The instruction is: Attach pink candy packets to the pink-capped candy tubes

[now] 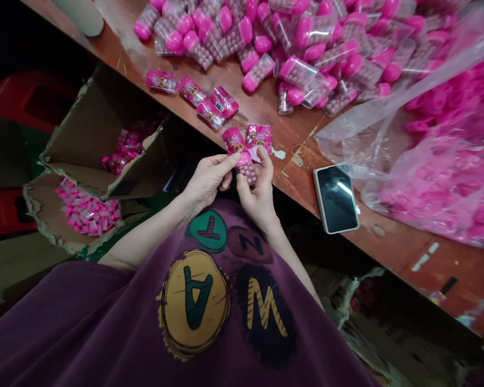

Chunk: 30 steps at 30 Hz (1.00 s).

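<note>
Both my hands meet at the table's near edge. My left hand pinches a pink printed label sleeve that sits over the top of a small candy bottle filled with pink balls. My right hand grips the same bottle from the right side, thumb up near a second pink label lying on the table edge. Three labelled bottles lie in a loose row just beyond.
A big heap of unlabelled pink-capped bottles covers the far table. A clear bag of pink caps lies right, a phone beside it. Open cardboard boxes with finished bottles stand lower left.
</note>
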Each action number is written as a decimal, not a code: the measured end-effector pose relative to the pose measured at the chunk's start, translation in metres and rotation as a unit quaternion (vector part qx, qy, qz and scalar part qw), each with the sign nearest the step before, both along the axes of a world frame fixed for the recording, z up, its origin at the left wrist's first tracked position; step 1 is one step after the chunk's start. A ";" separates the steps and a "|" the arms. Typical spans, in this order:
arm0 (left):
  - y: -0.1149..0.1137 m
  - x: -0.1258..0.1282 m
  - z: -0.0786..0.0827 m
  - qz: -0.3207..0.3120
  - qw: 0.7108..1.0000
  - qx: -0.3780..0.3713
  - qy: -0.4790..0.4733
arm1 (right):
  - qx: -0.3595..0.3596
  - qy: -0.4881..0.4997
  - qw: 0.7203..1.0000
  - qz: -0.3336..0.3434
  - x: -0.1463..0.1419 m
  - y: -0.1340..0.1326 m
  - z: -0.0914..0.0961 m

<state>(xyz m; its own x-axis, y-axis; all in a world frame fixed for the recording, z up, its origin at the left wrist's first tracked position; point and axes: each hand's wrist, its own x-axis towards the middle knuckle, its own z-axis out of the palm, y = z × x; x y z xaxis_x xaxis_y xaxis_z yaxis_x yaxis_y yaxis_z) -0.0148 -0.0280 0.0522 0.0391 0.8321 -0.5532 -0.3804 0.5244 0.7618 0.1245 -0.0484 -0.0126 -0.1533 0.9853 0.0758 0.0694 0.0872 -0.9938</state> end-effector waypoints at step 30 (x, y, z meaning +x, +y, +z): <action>0.002 0.001 -0.008 0.009 0.993 -0.040 -0.114 | -0.011 -0.002 1.000 0.022 -0.003 -0.005 -0.001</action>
